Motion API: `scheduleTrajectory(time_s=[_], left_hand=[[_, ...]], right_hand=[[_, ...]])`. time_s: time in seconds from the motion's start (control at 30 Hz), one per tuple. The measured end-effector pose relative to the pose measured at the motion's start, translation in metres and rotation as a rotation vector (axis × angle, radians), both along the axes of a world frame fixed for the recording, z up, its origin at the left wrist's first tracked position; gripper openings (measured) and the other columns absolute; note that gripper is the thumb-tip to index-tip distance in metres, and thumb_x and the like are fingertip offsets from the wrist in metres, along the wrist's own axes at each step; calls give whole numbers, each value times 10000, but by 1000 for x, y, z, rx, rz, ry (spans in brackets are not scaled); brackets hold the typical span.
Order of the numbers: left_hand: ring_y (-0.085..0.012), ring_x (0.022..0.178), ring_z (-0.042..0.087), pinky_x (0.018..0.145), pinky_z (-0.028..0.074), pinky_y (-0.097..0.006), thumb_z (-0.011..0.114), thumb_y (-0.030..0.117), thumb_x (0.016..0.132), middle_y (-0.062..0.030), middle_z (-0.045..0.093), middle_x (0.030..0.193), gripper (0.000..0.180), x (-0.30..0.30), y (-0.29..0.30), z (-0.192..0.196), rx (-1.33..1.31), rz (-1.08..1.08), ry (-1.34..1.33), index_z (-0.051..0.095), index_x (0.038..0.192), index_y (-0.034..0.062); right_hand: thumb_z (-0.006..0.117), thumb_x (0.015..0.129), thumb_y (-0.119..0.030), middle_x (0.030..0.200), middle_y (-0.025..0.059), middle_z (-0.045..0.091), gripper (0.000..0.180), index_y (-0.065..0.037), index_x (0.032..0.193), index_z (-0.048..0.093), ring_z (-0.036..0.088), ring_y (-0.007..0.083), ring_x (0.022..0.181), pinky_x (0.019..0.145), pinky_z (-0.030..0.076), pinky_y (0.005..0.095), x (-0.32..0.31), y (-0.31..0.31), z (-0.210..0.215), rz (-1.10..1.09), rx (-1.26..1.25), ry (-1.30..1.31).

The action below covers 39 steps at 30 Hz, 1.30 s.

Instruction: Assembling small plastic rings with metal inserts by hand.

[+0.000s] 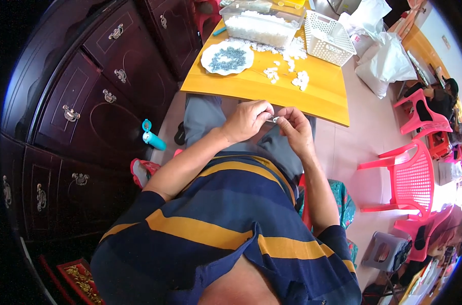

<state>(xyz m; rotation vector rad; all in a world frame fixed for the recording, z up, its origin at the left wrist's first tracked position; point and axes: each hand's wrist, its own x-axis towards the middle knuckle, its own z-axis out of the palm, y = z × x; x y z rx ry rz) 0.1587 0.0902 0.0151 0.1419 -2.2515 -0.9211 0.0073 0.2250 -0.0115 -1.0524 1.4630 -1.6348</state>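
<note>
Just in front of the table's near edge, above my lap, my two hands meet with fingertips almost touching. My right hand [296, 131] pinches a small white piece [276, 120] between thumb and forefinger. My left hand [247, 121] is closed in a pinch right beside it; what its fingertips hold is too small to make out. On the yellow wooden table [221, 86], a white scalloped plate [206, 62] carries a spread of small dark grey-blue parts. Small white pieces [300, 80] lie in loose clusters to the right of the plate.
A clear plastic bin [264, 39] full of white pieces and a white perforated basket [338, 55] stand at the table's far side. White sacks [386, 66] rest right of it. Dark cabinets [88, 112] line the left; a teal bottle [154, 141] and pink chairs [411, 180] are on the floor.
</note>
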Motion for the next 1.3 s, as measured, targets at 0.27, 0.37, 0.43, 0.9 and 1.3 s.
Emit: scheduleTrajectory(time_s=[0.27,0.37,0.43,0.9,1.3], left_hand=[[-358,829,669,730,521,-417,623,85,925,-161,683,896,80,2,-3,-2,-92,21,-106,614,963,16],[-359,832,671,728,523,-422,621,94,928,-160,684,892,84,3,-3,-3,-121,13,-117,618,965,18],[-357,833,672,727,525,-425,622,101,929,-160,686,890,90,3,-3,-2,-128,3,-144,623,965,19],[-362,838,672,733,524,-430,625,119,926,-162,690,886,98,3,-2,-3,-118,2,-190,635,957,26],[-324,806,695,709,537,-388,636,113,928,-164,708,874,108,1,-3,-3,-32,-16,-221,658,957,12]], right_hand=[[636,952,-36,820,-15,600,95,-30,1038,595,544,51,691,616,469,220,3,2,5,26,12,191],[637,949,-34,817,-15,600,96,-27,1033,591,544,52,695,611,467,221,5,2,7,31,13,191],[639,948,-34,815,-16,600,99,-28,1034,591,543,52,693,609,466,221,4,2,6,24,13,200],[646,968,-53,874,-27,592,112,-49,1050,570,529,41,751,637,453,203,1,3,2,80,51,187],[653,932,-16,801,-24,587,97,-27,990,576,524,36,691,594,432,202,-2,2,1,31,25,161]])
